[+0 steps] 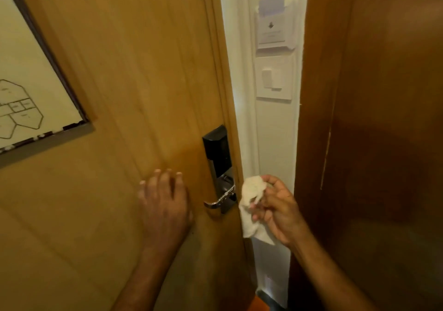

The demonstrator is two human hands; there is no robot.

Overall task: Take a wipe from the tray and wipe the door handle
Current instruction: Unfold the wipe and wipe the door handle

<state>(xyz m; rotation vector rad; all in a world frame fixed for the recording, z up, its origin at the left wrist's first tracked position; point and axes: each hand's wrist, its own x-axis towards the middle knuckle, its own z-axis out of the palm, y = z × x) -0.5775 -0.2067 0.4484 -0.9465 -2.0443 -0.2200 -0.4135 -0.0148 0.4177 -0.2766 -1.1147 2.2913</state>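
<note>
Wipe [251, 205] is pinched in right hand [278, 210] beside handle [219, 199]; left hand [165, 202] spread on door [119, 71]; wiping is next.

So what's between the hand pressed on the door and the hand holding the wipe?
The head view shows the door handle and its lock plate between the left hand, flat on the door, and the right hand holding the wipe.
</note>
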